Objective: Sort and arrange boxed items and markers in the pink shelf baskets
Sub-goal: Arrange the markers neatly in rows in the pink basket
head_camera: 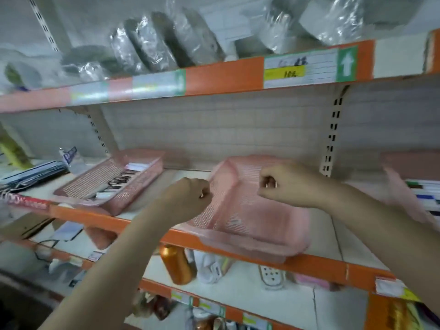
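Seen from a head-worn camera, two bare forearms reach up to the middle shelf (pixel 152 227) of a store rack with orange front edges. Both hands hold an empty pink plastic basket (pixel 240 210) with perforated walls, which sits at the shelf's centre and is tipped, its front lip jutting out past the orange edge. The left hand (pixel 190 196) is curled shut with its fingers pinched on the basket's left wall. The right hand (pixel 283 184) is closed in a fist over the back right rim, though motion blur makes it hard to say exactly how the fingers hook it. To the left, well apart from the hands, a second pink basket (pixel 112 179) lies flat on the same shelf and holds small boxed items (pixel 135 166) at its far end and what look like dark metal clips (pixel 120 179) in the middle. At the far right edge a third pink basket (pixel 404 194) is blurred and partly cut off, with markers (pixel 423 191) lying side by side in it. At the far left a stack of flat dark packets (pixel 31 172) rests on the shelf. On the shelf above stand plastic-wrapped grey rolls (pixel 152 41), and its edge carries a price label (pixel 297 67) with a yellow strip beside a green arrow sticker (pixel 347 63). On the shelf below, a shiny orange bottle (pixel 176 263) stands under the tipped basket
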A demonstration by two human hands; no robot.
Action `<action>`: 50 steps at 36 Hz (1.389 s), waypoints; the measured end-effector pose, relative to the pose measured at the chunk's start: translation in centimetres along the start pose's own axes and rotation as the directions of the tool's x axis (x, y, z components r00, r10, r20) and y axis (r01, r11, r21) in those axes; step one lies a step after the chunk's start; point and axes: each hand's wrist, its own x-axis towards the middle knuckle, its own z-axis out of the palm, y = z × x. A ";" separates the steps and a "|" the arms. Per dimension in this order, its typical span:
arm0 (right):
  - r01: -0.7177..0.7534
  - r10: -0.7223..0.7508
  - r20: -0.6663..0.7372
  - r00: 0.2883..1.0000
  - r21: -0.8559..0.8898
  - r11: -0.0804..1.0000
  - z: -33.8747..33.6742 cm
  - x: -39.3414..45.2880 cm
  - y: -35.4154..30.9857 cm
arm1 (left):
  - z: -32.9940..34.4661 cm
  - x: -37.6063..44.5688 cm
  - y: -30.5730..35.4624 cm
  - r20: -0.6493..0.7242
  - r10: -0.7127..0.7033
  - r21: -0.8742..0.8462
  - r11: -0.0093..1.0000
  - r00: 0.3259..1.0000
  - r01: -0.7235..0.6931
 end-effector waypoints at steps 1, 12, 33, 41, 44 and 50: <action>0.007 -0.007 -0.005 1.000 0.001 1.000 0.5 0.8 -1.3 | -0.2 -0.3 -1.5 0.018 -0.011 -0.006 1.000 1.000 0.011; 0.108 -0.114 0.091 0.989 0.068 0.992 4.3 9.1 -12.0 | -1.3 -3.2 -15.1 0.041 -0.102 -0.057 0.993 0.994 0.105; 0.131 -0.150 0.249 0.957 0.090 0.987 11.1 27.5 -19.1 | -1.0 3.9 -32.4 0.017 -0.143 -0.018 0.990 0.990 0.143; 0.130 -0.145 0.289 0.946 0.073 0.989 13.4 32.4 -20.1 | 0.8 8.7 -37.7 0.072 -0.171 -0.039 0.984 0.983 0.174; 0.127 -0.143 0.276 0.950 0.075 0.989 14.4 33.8 -20.5 | 1.6 10.6 -39.1 0.100 -0.151 -0.038 0.987 0.983 0.156; 0.056 -0.072 0.209 0.975 0.081 0.995 16.5 36.2 -21.7 | 3.2 14.7 -42.4 0.174 -0.063 -0.059 0.995 0.983 0.074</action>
